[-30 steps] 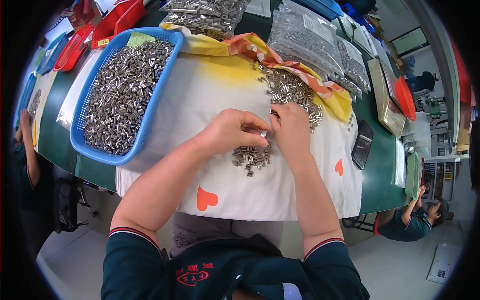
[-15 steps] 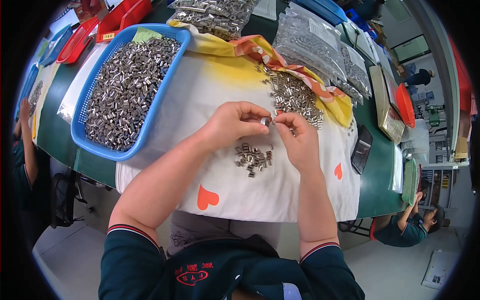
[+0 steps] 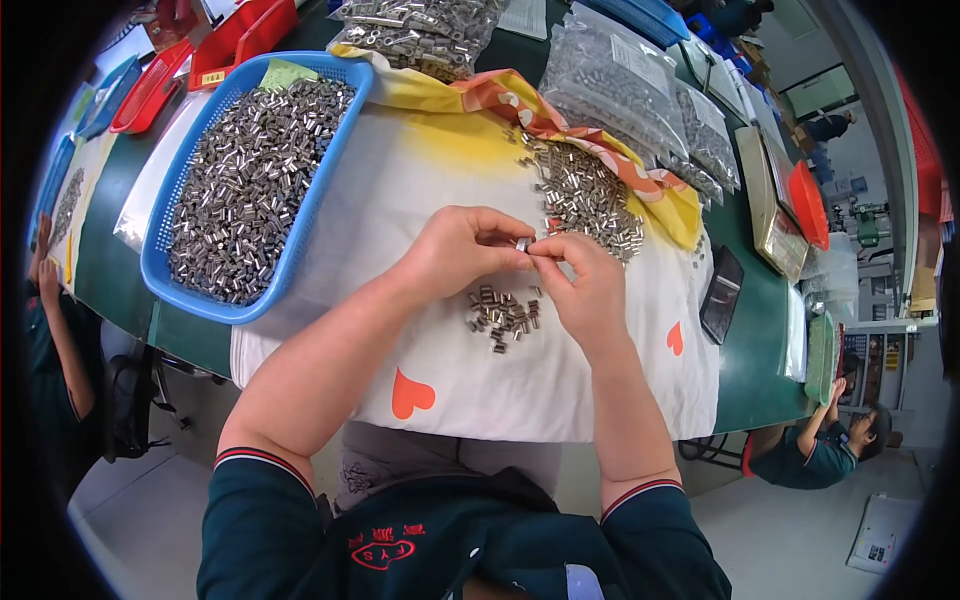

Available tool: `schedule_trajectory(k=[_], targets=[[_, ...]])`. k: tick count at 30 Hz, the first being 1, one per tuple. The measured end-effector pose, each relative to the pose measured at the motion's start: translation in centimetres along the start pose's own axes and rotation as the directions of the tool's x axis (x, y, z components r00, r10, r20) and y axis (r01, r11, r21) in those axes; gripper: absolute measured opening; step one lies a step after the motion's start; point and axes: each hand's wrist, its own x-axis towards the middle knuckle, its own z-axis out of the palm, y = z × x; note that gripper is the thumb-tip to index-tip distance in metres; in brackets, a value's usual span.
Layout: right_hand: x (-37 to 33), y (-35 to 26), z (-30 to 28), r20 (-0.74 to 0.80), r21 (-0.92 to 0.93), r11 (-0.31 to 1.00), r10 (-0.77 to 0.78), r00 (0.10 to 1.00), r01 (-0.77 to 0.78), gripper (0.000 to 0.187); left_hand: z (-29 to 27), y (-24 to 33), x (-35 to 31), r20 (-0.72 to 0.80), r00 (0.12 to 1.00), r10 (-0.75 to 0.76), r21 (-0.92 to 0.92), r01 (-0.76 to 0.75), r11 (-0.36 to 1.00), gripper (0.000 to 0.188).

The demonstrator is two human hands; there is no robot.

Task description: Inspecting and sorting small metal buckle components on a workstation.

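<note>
My left hand [image 3: 462,248] is closed in a pinch on a small silver metal piece [image 3: 522,244], above the white cloth. My right hand [image 3: 588,285] is closed too, its thumb and forefinger brought together against the right side of that piece. Anything between the right fingertips is hidden. Below the hands lies a small pile of short metal sleeves [image 3: 503,315] on the cloth [image 3: 520,395]. A larger heap of similar sleeves [image 3: 585,185] is spread just beyond my right hand.
A blue basket [image 3: 160,250] full of metal sleeves stands at left. Bags of metal parts [image 3: 610,90] lie behind the rolled yellow-orange cloth edge [image 3: 520,100]. A dark phone [image 3: 721,297] rests on the green table at right. Co-workers sit at far left and right [image 3: 820,455].
My right hand has moved slightly left, so its fingertips now meet the piece in my left hand. The gap between the two hands has closed.
</note>
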Motion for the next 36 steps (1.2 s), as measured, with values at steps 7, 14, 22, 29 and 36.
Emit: schedule_trajectory(k=[7, 14, 22, 29, 36], targets=[[0.2, 0.8, -1.2, 0.193, 0.137, 0.966, 0.189, 0.963, -0.217, 0.009, 0.0, -0.2, -0.1, 0.072, 0.997, -0.006, 0.027, 0.004, 1.000, 0.028], [0.8, 3.5, -1.4, -0.031, -0.200, 0.980, 0.003, 1.000, -0.009, 0.007, 0.2, 0.5, 0.0, 0.067, 0.997, -0.029, 0.137, 0.020, 0.990, 0.027], [0.7, 3.6, -0.7, 0.089, -0.430, 0.903, 0.044, 0.995, -0.002, 0.006, 0.2, 0.2, 0.0, 0.086, 0.996, -0.018, 0.087, 0.010, 0.996, 0.026], [0.5, 3.7, -1.0, 0.108, -0.421, 0.907, 0.023, 0.994, 0.024, 0.009, 0.1, 0.3, 0.1, 0.080, 0.997, -0.010, 0.078, 0.004, 0.997, 0.025], [0.5, 2.2, -1.0, 0.027, -0.143, 0.981, 0.136, 0.990, -0.131, 0.007, 0.0, 0.6, 0.1, 0.089, 0.996, -0.034, -0.022, 0.036, 0.999, 0.028]])
